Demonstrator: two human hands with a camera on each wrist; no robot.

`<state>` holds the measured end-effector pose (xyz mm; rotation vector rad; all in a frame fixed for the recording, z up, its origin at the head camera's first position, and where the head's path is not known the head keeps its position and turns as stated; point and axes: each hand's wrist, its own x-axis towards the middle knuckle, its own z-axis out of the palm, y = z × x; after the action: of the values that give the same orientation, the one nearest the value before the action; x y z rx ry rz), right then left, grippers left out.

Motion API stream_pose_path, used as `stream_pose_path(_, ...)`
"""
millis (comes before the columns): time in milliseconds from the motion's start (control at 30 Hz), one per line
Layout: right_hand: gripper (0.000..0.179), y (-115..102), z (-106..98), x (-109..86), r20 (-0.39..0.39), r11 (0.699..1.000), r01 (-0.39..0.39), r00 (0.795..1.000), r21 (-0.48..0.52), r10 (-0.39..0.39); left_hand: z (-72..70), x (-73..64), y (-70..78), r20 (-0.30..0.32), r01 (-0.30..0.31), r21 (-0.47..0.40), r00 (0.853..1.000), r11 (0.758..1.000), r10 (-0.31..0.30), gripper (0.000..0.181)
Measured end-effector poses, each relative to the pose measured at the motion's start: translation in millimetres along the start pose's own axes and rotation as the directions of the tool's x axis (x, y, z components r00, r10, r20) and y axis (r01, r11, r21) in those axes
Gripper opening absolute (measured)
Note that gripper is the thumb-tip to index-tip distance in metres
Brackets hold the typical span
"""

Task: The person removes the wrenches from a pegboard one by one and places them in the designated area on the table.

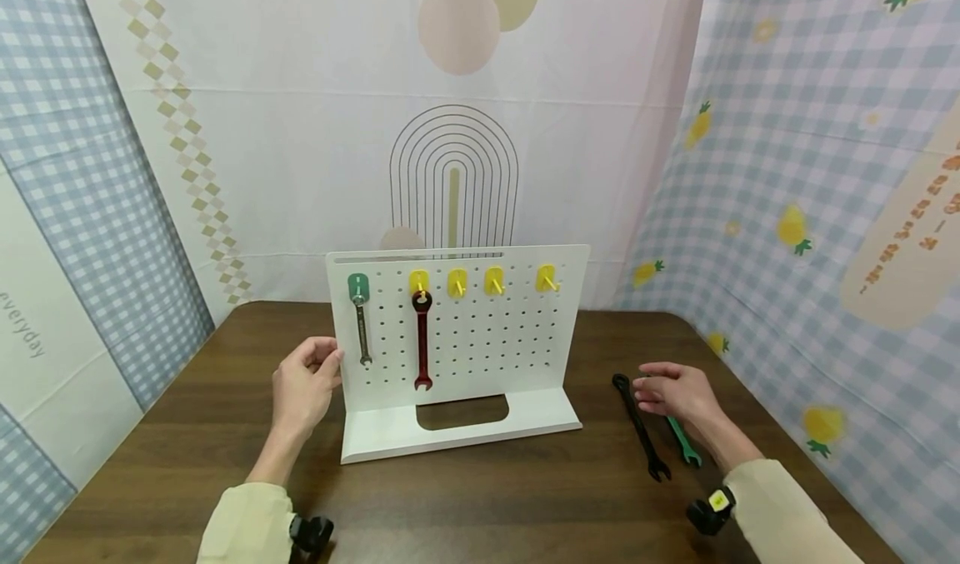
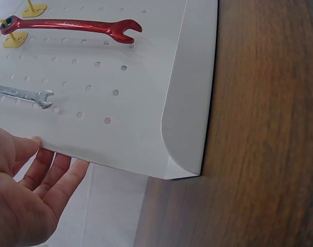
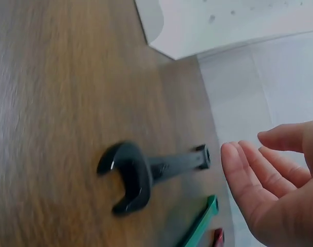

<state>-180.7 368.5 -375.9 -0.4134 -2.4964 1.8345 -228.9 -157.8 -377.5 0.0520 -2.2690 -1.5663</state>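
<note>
My left hand [image 1: 306, 385] holds the left edge of a white pegboard [image 1: 487, 339], thumb at the front face and fingers along the edge in the left wrist view. A small silver wrench [image 1: 363, 331] hangs from a green hook [image 1: 358, 286] at the board's left. Beside it a red wrench [image 1: 422, 343] hangs from a yellow hook [image 1: 419, 281]. My right hand [image 1: 678, 393], fingers loosely bent and holding nothing, hovers over the table by a black wrench [image 1: 640, 426]. A green wrench [image 1: 684, 441] lies partly hidden beneath that hand.
Three more yellow hooks [image 1: 494, 281] stand on the board with nothing on them. In the right wrist view, a red end of a tool [image 3: 218, 237] shows beside the green wrench. The brown wooden table [image 1: 480, 506] is backed by patterned curtains [image 1: 300, 131].
</note>
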Motion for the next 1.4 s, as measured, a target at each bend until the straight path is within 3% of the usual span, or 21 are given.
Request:
stream_pose_path(267,0.045,-17.3,18.3,-6.9,0.09,0.991,0.073,0.992,0.109,-0.083,0.0,1.0,0.2,0.0,0.001,-0.001,1.0,1.0,-0.001,0.016)
stream_pose_path(600,0.044,-40.7,47.5,-12.7,0.169,0.973,0.111,0.975,0.203,-0.146,-0.3,0.9,0.3,0.003,-0.005,-0.002,1.0,1.0,0.005,0.016)
stream_pose_path(967,0.059,-53.8,81.3,-11.5,0.218,0.96,0.079,0.966,0.269,-0.14,-1.0,-0.6,0.3,0.003,0.006,0.009,1.0,1.0,-0.006,0.017)
stream_pose_path(1400,0.056,-67.5,106.6,-11.0,0.245,0.904,0.049,0.955,0.424,-0.167,-0.5,-1.5,0.8,0.007,0.003,0.003,1.0,1.0,-0.003,0.018)
